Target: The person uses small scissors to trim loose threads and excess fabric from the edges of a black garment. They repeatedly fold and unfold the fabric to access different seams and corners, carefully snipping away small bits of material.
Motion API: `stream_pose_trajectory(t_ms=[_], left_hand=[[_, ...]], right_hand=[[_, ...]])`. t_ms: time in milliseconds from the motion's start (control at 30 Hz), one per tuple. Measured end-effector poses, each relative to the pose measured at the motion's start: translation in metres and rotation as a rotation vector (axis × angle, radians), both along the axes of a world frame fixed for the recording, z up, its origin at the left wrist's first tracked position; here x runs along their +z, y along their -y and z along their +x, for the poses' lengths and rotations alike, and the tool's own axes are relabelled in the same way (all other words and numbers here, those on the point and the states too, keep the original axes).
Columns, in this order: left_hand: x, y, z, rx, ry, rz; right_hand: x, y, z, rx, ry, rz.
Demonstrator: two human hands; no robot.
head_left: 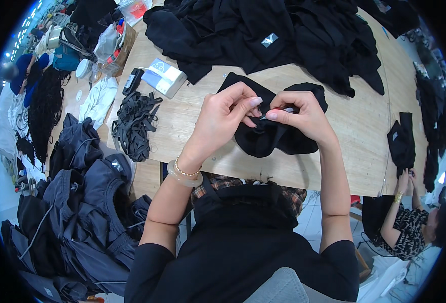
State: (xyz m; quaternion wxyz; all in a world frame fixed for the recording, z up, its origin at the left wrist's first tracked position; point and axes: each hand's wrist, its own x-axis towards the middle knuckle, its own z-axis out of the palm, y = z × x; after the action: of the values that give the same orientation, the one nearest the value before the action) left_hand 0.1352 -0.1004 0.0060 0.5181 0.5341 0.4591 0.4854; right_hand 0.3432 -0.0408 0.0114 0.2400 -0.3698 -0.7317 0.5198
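Observation:
Over the near part of the wooden table, both my hands work on a black cloth garment piece [257,144], which lies bunched and folded. My left hand [222,115] is closed on the cloth near its middle, thumb and fingers pinched together. Close beside it, my right hand [304,115] is closed with thumb against curled fingers. A small shiny metallic tip [263,117] shows at the right thumb, pointing toward the left fingers. Most of that tool is hidden in the right hand, so its kind is unclear.
A heap of black garments [263,25] covers the table's far side. Left stand a tissue pack [163,77], a small black object [132,82] and piled dark strips [136,123]. Dark grey garments [91,202] heap at lower left. A co-worker [410,227] handles black cloth [402,144] at right.

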Motion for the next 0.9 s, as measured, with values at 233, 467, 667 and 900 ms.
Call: stream_pose_trajectory(t_ms=[233, 467, 667, 900], left_hand=[[-0.005, -0.004, -0.002, 0.013, 0.104, -0.066], [-0.002, -0.005, -0.002, -0.006, 0.104, -0.082], [-0.003, -0.005, -0.002, -0.016, 0.089, -0.079], [-0.005, -0.005, -0.002, 0.018, 0.128, -0.088]], right_hand=[[0.01, 0.002, 0.003, -0.041, 0.08, 0.383], [0.014, 0.007, 0.001, -0.06, 0.12, 0.503], [0.016, 0.01, -0.003, -0.047, 0.162, 0.612], [0.007, 0.012, 0.001, -0.25, -0.164, 0.194]])
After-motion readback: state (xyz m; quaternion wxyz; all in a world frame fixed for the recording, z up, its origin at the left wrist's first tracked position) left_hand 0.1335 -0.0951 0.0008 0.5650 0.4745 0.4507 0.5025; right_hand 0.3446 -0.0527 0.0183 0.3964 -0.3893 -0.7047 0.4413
